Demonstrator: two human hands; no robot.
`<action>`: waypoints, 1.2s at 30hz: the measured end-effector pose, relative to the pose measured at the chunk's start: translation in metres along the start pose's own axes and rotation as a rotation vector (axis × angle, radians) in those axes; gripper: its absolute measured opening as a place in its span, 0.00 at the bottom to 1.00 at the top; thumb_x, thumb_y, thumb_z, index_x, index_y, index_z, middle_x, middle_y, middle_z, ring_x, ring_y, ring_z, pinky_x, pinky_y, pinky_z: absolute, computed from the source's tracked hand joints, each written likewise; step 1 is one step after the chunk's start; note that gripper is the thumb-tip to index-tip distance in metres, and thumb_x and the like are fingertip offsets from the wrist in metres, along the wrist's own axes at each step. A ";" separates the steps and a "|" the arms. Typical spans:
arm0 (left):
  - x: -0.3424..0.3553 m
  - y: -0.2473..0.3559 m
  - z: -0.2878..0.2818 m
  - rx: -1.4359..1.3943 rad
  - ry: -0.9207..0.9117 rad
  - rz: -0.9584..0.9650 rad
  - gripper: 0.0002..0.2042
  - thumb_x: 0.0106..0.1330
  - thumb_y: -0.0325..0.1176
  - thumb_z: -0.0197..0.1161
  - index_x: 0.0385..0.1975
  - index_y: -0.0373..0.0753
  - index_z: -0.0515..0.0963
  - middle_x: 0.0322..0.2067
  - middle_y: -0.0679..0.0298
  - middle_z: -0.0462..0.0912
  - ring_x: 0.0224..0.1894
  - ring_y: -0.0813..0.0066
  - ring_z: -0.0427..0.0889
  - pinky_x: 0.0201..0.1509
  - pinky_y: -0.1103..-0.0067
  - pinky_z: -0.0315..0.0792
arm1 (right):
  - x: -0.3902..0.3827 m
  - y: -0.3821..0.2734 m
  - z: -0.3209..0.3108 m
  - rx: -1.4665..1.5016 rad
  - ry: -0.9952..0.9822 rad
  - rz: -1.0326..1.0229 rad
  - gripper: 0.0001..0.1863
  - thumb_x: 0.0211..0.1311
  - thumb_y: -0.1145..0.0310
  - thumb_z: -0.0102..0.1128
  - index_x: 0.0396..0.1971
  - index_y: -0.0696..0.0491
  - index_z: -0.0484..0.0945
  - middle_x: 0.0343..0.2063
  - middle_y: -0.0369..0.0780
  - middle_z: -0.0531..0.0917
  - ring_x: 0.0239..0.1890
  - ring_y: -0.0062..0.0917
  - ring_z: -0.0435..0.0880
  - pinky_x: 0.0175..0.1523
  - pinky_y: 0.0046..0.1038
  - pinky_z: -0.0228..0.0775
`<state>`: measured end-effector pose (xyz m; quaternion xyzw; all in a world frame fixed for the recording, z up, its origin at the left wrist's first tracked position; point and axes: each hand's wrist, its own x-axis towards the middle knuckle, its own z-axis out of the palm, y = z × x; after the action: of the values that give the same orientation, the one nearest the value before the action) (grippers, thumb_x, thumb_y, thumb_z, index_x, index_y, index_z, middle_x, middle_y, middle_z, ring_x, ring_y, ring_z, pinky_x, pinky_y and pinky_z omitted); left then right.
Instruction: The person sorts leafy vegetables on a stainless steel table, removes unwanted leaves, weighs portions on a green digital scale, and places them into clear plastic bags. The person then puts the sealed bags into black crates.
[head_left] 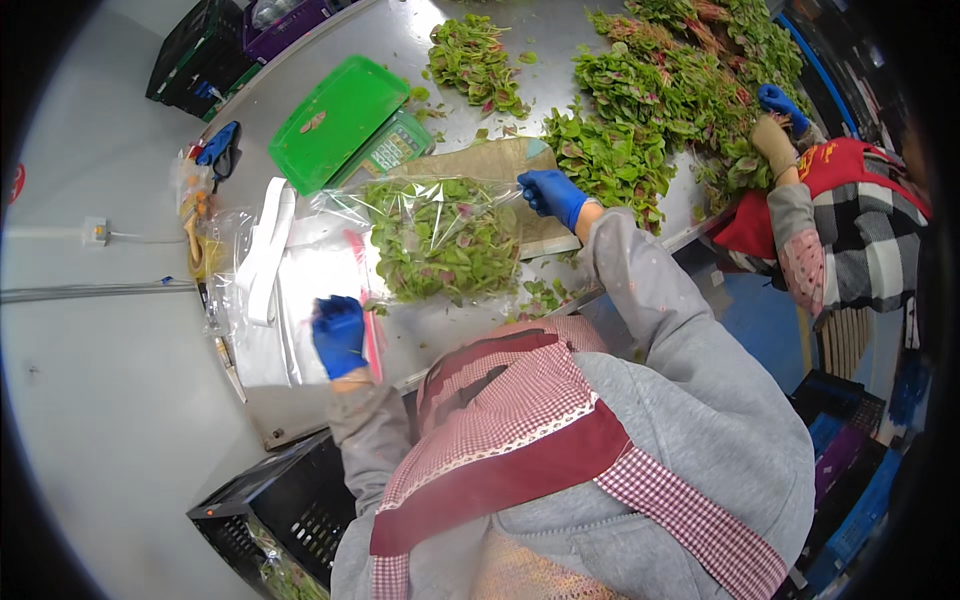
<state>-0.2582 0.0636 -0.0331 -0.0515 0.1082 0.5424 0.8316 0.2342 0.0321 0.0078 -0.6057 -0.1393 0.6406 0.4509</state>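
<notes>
A clear plastic bag full of leafy greens with reddish-purple centres lies on the metal table in front of me. My right hand, in a blue glove, is closed on the upper right edge of this bag. My left hand, gloved in blue too, is lower left of the bag, over white sheets and beside a pink strip. Its back faces up and its fingers are partly hidden and slightly blurred. A brown board or cloth lies just behind the bag.
A scale with a green tray stands behind. Loose greens are heaped at right, where a co-worker's gloved hands handle them. Scissors lie at the left edge. A black crate stands below left.
</notes>
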 end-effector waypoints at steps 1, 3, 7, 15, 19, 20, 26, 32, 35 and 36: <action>-0.005 -0.023 -0.001 0.056 0.117 0.100 0.09 0.64 0.29 0.55 0.40 0.38 0.80 0.37 0.63 0.84 0.44 0.65 0.78 0.55 0.67 0.70 | -0.001 -0.004 -0.002 0.018 0.046 0.000 0.13 0.61 0.57 0.61 0.23 0.51 0.79 0.19 0.33 0.78 0.17 0.17 0.72 0.22 0.21 0.61; -0.018 -0.049 0.019 0.012 0.346 0.222 0.08 0.65 0.30 0.55 0.39 0.40 0.79 0.36 0.65 0.83 0.44 0.65 0.78 0.53 0.66 0.70 | 0.002 -0.009 -0.007 -0.060 0.132 -0.100 0.13 0.60 0.58 0.61 0.22 0.51 0.78 0.18 0.33 0.78 0.16 0.17 0.71 0.22 0.21 0.60; -0.034 -0.037 0.008 -0.008 0.285 0.142 0.07 0.69 0.34 0.54 0.34 0.40 0.78 0.32 0.63 0.81 0.42 0.64 0.78 0.50 0.65 0.70 | 0.013 -0.012 -0.005 -0.088 0.202 -0.174 0.13 0.58 0.59 0.62 0.21 0.52 0.79 0.18 0.34 0.79 0.16 0.18 0.73 0.22 0.21 0.61; -0.033 -0.040 0.000 0.036 0.299 0.149 0.08 0.68 0.35 0.56 0.34 0.40 0.79 0.29 0.64 0.78 0.38 0.65 0.76 0.51 0.65 0.69 | 0.023 -0.017 0.020 -0.687 0.389 -0.788 0.20 0.53 0.55 0.69 0.38 0.55 0.81 0.37 0.42 0.85 0.40 0.31 0.83 0.47 0.31 0.73; -0.030 -0.037 -0.001 -0.001 0.232 0.109 0.09 0.68 0.37 0.57 0.35 0.39 0.79 0.31 0.63 0.79 0.40 0.64 0.77 0.52 0.64 0.69 | 0.030 -0.025 0.040 -1.141 0.225 -0.823 0.15 0.51 0.57 0.68 0.33 0.51 0.83 0.36 0.42 0.84 0.44 0.39 0.81 0.48 0.38 0.72; -0.029 -0.037 -0.002 0.023 0.235 0.113 0.09 0.68 0.37 0.57 0.35 0.40 0.79 0.31 0.63 0.80 0.40 0.64 0.78 0.52 0.64 0.69 | 0.036 -0.028 0.042 -1.249 0.246 -0.763 0.12 0.51 0.58 0.67 0.30 0.51 0.83 0.35 0.41 0.83 0.42 0.39 0.80 0.47 0.37 0.71; -0.030 -0.052 0.012 0.001 0.320 0.140 0.07 0.68 0.35 0.56 0.34 0.40 0.79 0.28 0.63 0.80 0.38 0.66 0.79 0.51 0.67 0.70 | 0.022 -0.028 0.043 -0.914 0.181 -1.064 0.05 0.57 0.68 0.63 0.32 0.52 0.81 0.31 0.40 0.82 0.40 0.39 0.79 0.49 0.35 0.69; -0.034 -0.044 -0.001 -0.090 0.305 0.144 0.08 0.70 0.36 0.55 0.30 0.41 0.77 0.25 0.65 0.76 0.34 0.66 0.76 0.48 0.64 0.70 | 0.016 -0.019 0.033 -0.651 0.136 -0.943 0.09 0.61 0.67 0.62 0.36 0.56 0.80 0.37 0.41 0.83 0.43 0.31 0.81 0.51 0.30 0.70; -0.036 -0.053 0.046 0.027 0.144 0.123 0.10 0.71 0.35 0.53 0.28 0.41 0.74 0.23 0.67 0.72 0.33 0.69 0.73 0.47 0.67 0.68 | 0.006 -0.029 0.011 -0.750 0.125 -0.775 0.11 0.63 0.64 0.62 0.36 0.57 0.81 0.37 0.41 0.84 0.42 0.29 0.82 0.52 0.28 0.70; -0.038 -0.067 0.089 0.157 0.111 0.146 0.11 0.72 0.37 0.51 0.27 0.42 0.73 0.21 0.69 0.70 0.33 0.69 0.72 0.48 0.67 0.66 | 0.005 -0.028 0.002 -0.775 0.097 -0.739 0.12 0.62 0.63 0.62 0.36 0.57 0.81 0.37 0.41 0.84 0.42 0.29 0.82 0.52 0.28 0.70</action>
<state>-0.2008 0.0201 0.0604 -0.0083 0.1997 0.5878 0.7840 0.2450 0.0522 0.0255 -0.6672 -0.5487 0.3120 0.3956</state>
